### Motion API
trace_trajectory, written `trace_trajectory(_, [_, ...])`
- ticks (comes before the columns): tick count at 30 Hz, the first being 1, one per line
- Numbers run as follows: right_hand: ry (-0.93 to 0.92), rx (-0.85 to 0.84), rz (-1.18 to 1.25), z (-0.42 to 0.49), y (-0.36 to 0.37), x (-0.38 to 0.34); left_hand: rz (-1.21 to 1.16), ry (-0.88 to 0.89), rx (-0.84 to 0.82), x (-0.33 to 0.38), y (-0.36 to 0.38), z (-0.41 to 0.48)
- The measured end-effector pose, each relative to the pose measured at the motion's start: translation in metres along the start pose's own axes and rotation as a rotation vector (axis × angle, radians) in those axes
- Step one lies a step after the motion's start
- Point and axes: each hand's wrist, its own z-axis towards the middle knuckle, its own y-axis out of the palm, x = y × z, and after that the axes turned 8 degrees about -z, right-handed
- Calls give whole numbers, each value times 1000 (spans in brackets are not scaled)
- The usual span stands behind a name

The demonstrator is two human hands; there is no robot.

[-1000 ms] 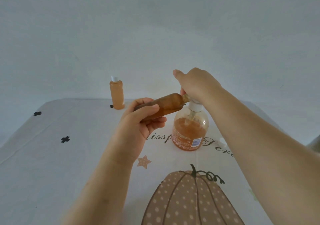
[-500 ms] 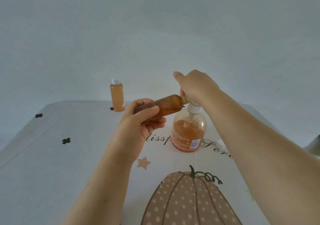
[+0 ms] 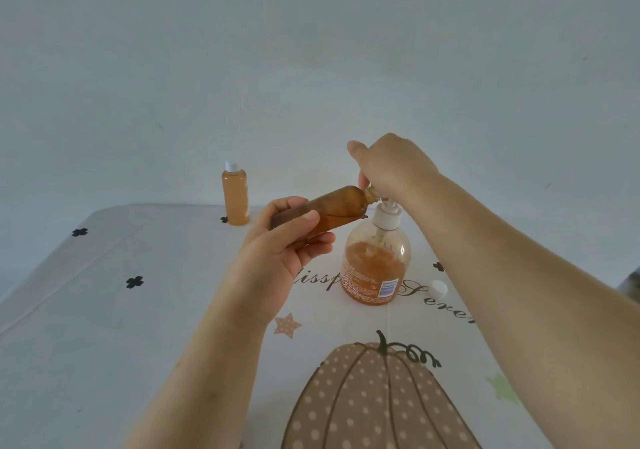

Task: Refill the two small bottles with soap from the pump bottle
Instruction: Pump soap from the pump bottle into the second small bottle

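My left hand (image 3: 284, 251) grips a small uncapped bottle (image 3: 332, 206), tilted nearly flat, its open neck pointing right at the pump spout. The bottle holds orange soap. My right hand (image 3: 391, 168) sits closed on top of the pump head of the pump bottle (image 3: 375, 268), which stands on the table about half full of orange soap. The pump stem shows below my hand. A second small bottle (image 3: 235, 196), capped in white and full of orange soap, stands upright at the table's far edge, to the left.
A loose white cap (image 3: 439, 288) lies on the tablecloth (image 3: 104, 327) right of the pump bottle, close to my right forearm. The cloth has a pumpkin print near me and small black flowers. A pale wall stands behind the table.
My right hand has risen with the pump head, so the white collar and stem now show. The left hand still keeps the small bottle at the spout.
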Motion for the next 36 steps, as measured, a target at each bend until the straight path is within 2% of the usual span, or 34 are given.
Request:
trace_trajectory(7, [6, -40, -12, 2, 5, 1, 20, -13, 15, -1, 0, 1])
trace_trajectory(17, [9, 6, -49, 2, 15, 3, 40, -42, 63, -4, -3, 4])
trace_trajectory(36, [17, -40, 51, -1, 4, 2, 13, -21, 9, -1, -2, 1])
